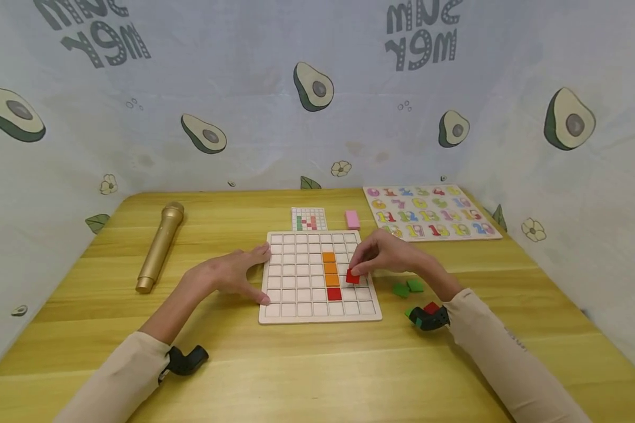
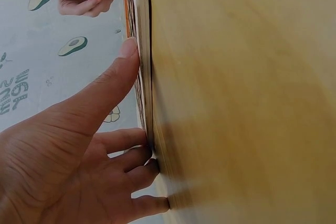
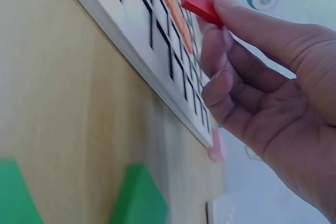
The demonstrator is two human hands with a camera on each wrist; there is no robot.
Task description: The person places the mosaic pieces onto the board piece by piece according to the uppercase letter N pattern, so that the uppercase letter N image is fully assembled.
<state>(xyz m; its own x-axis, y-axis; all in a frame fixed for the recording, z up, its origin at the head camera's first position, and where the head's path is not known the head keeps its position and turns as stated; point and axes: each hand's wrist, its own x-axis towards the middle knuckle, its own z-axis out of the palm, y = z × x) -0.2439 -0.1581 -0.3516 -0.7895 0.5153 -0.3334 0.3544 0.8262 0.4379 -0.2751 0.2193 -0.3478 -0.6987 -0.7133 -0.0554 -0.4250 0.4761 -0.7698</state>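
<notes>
A pale grid board (image 1: 290, 314) lies flat on the table. Three orange tiles (image 1: 330, 268) fill a column of its cells, and a red tile (image 1: 334, 294) sits right below them. Between thumb and fingers, my right hand (image 1: 385, 252) pinches another red square tile (image 3: 200, 1), held tilted above the board's right part. My left hand (image 1: 231, 272) rests at the left edge of the board, thumb touching its near corner area and fingers spread along the side. Green tiles (image 1: 407, 288) lie to the right of the board, below my right hand.
Behind the board lie a small pattern card (image 1: 309, 219) and a pink block (image 1: 352, 220). A number puzzle board (image 1: 431, 212) is at the back right. A gold microphone (image 1: 160, 247) lies at left. A red tile (image 1: 431, 308) is partly hidden by the right wrist camera.
</notes>
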